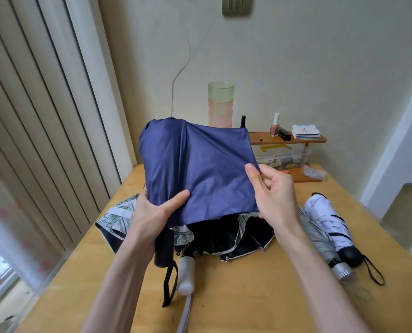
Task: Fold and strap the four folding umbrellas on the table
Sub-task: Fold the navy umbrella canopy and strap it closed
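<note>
Holding the blue umbrella point(195, 169) up over the surface point(248, 299), canopy loose, handle point(164, 246) toward the camera. Left hand point(152, 212) wrapped round it just above the handle, thumb flat on the cloth. Right hand point(277, 195) with fingers point(275, 179) curled, pinching the canopy's right edge. Underneath, lying half open on the surface: a patterned umbrella point(229, 239). Off to the right, side by side and touching: a white umbrella point(327, 219) and a silver umbrella point(320, 243), both collapsed.
</note>
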The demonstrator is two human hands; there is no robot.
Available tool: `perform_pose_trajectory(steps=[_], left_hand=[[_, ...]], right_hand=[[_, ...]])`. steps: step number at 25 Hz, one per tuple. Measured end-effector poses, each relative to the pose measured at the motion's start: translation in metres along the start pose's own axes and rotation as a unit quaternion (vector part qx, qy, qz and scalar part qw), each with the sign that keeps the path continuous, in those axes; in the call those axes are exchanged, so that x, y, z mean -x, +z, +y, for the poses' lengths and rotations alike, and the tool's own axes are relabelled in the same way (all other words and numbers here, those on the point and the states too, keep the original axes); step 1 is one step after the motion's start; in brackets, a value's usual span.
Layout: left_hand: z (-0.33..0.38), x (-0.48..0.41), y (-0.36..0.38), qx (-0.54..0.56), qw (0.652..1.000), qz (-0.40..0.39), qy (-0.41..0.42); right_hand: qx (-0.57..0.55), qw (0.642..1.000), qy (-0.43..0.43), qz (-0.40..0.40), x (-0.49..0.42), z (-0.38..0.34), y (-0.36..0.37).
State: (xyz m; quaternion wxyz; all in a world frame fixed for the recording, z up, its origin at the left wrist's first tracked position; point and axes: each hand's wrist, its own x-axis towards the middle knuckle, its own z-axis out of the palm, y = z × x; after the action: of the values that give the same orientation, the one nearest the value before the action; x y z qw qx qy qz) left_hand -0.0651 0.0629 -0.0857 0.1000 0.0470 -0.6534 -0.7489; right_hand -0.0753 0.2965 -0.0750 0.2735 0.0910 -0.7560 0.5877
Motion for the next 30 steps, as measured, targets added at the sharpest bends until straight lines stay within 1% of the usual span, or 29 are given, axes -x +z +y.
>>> perform_pose_trajectory(steps=[3, 7, 10, 12, 14, 16, 18, 19, 20, 21, 22, 23, 24, 25, 26, 27, 28, 29, 30], left_hand=[[-0.002, 0.001, 0.004, -0.03, 0.999, 0.008, 0.015], [-0.002, 0.001, 0.009, -0.036, 0.998, 0.024, 0.036], [-0.006, 0.001, 0.014, -0.062, 0.996, 0.031, 0.047], [-0.007, 0.0, 0.014, -0.081, 0.996, 0.009, 0.044], [-0.008, -0.002, 0.01, -0.118, 0.991, -0.043, 0.035], [-0.005, 0.001, 0.01, -0.141, 0.983, -0.115, 0.034], [-0.001, 0.008, 0.014, -0.119, 0.974, -0.192, 0.025], [0.0, 0.013, 0.018, -0.101, 0.969, -0.226, 0.015], [0.0, 0.017, 0.023, -0.089, 0.963, -0.255, 0.006], [0.001, 0.024, 0.029, -0.085, 0.96, -0.268, -0.004], [0.004, 0.03, 0.034, -0.083, 0.961, -0.263, -0.017], [0.008, 0.036, 0.039, -0.075, 0.964, -0.253, -0.028], [0.01, 0.039, 0.041, -0.055, 0.968, -0.245, -0.027], [0.012, 0.04, 0.042, -0.029, 0.97, -0.239, -0.025], [0.015, 0.04, 0.042, -0.009, 0.973, -0.231, -0.021], [0.019, 0.04, 0.038, 0.0, 0.975, -0.223, -0.022], [0.018, 0.037, 0.036, 0.001, 0.975, -0.219, -0.024], [0.019, 0.037, 0.034, -0.001, 0.976, -0.218, -0.029], [0.019, 0.036, 0.031, -0.004, 0.975, -0.221, -0.026]], right_hand=[[-0.045, 0.999, 0.019, -0.023, -0.002, -0.002, -0.006], [-0.044, 0.998, 0.038, 0.032, 0.0, 0.0, -0.01], [-0.082, 0.995, 0.048, 0.034, 0.001, -0.013, -0.01], [-0.111, 0.993, 0.031, 0.026, 0.002, -0.028, -0.013], [-0.124, 0.992, 0.0, 0.012, 0.003, -0.045, -0.014], [-0.149, 0.989, -0.005, -0.01, 0.0, -0.062, -0.008], [-0.155, 0.987, 0.011, -0.031, -0.01, -0.083, 0.004], [-0.141, 0.989, 0.024, -0.044, -0.017, -0.09, 0.014], [-0.101, 0.993, 0.029, -0.059, -0.026, -0.096, 0.026], [-0.033, 0.996, 0.024, -0.08, -0.033, -0.102, 0.037], [0.038, 0.992, 0.017, -0.116, -0.04, -0.105, 0.048], [0.079, 0.983, 0.018, -0.163, -0.043, -0.107, 0.056], [0.082, 0.974, 0.025, -0.209, -0.045, -0.111, 0.06], [0.046, 0.972, 0.038, -0.229, -0.048, -0.116, 0.059], [-0.009, 0.977, 0.037, -0.211, -0.051, -0.12, 0.052], [-0.067, 0.984, 0.021, -0.162, -0.055, -0.123, 0.042], [-0.087, 0.992, -0.003, -0.096, -0.059, -0.123, 0.03], [-0.065, 0.997, -0.021, -0.041, -0.065, -0.118, 0.017], [-0.013, 0.999, -0.029, -0.025, -0.069, -0.112, 0.009]])
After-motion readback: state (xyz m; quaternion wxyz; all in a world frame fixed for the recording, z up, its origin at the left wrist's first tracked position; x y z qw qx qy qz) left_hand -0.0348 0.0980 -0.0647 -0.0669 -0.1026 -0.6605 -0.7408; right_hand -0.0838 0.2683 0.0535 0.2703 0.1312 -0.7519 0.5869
